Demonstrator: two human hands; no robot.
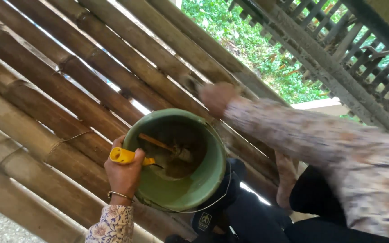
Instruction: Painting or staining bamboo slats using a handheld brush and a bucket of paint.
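Gripping a yellow handle (123, 155) in the left hand (123, 173), fist closed round it at the rim of a green bucket (194, 186), with the tool's far end hidden down inside. Reaching out with the right hand (216, 96) to the bamboo poles (59, 90) beyond the bucket, too blurred to tell whether open or closed, though seemingly pressed against a pole.

Could tip: bucket tilted, mouth turned toward the camera, propped against a dark-clothed leg (248, 211) with only the left hand steadying the rim. Might slop the wet brownish mix (176, 164) over the lip if that hold slackens or the leg shifts. Could also snag on the thin wire bail (223, 191) hanging loose along the lower edge.

Looks worn and smeared, pale green plastic, round, streaked inside with muddy residue. Holds a wooden stick (156, 142) lying slantwise into the mix. Sits near the middle of the view, just beside the poles, below the outstretched patterned sleeve (302, 135).
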